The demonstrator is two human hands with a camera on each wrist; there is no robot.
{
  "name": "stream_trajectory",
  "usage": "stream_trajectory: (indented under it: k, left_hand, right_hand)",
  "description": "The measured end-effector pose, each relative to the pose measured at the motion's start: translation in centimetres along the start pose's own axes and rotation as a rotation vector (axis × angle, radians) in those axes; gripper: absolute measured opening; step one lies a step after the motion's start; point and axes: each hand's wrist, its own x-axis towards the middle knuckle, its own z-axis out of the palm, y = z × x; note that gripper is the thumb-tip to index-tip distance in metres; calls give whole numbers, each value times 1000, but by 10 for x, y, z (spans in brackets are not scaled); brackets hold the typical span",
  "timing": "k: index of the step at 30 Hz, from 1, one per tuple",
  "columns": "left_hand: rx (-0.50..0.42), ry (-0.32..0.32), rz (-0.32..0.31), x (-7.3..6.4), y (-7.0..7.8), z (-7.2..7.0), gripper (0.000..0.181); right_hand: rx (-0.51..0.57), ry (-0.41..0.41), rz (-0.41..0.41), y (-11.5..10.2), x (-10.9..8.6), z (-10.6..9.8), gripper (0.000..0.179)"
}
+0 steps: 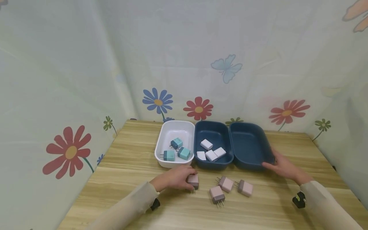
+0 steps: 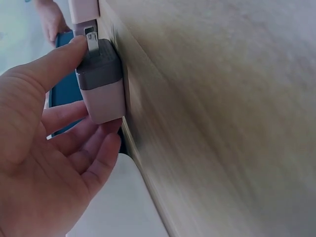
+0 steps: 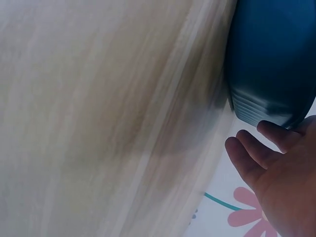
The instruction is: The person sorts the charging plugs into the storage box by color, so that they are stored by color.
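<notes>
With thumb and fingers at opposite ends, my left hand holds a pink-and-grey plug charger on the table. The thumb lies by its metal prongs in the left wrist view. Three similar pink chargers lie to the right: one nearer me, one behind it and one further right. My right hand touches the front right corner of the right-hand dark blue bin, its fingers fairly straight against the outside in the right wrist view. That bin has nothing inside.
Left of that bin stands a second dark blue bin with several white chargers. A white bin at the left holds three teal chargers. All stand side by side on the wooden table, before a flowered curtain.
</notes>
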Motion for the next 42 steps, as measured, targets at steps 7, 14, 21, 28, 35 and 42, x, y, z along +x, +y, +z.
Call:
stream_trajectory:
  k: [7, 14, 21, 28, 35, 42]
  left_hand:
    - [-5, -17, 9, 4, 3, 1, 40]
    - [7, -19, 15, 10, 8, 2, 44]
    - [11, -26, 56, 20, 25, -10, 41]
    - [7, -65, 126, 35, 42, -23, 42]
    - [48, -37, 182, 57, 60, -37, 44]
    - [-4, 1, 152, 83, 69, -48, 43]
  right_hand:
    - [3, 6, 17, -5, -3, 0, 97]
    - [20, -2, 40, -4, -3, 3, 98]
    - [11, 9, 30, -5, -4, 2, 97]
    - [16, -7, 35, -4, -5, -1, 97]
    - [13, -11, 40, -5, -6, -2, 97]
    - [-20, -19, 64, -7, -6, -4, 97]
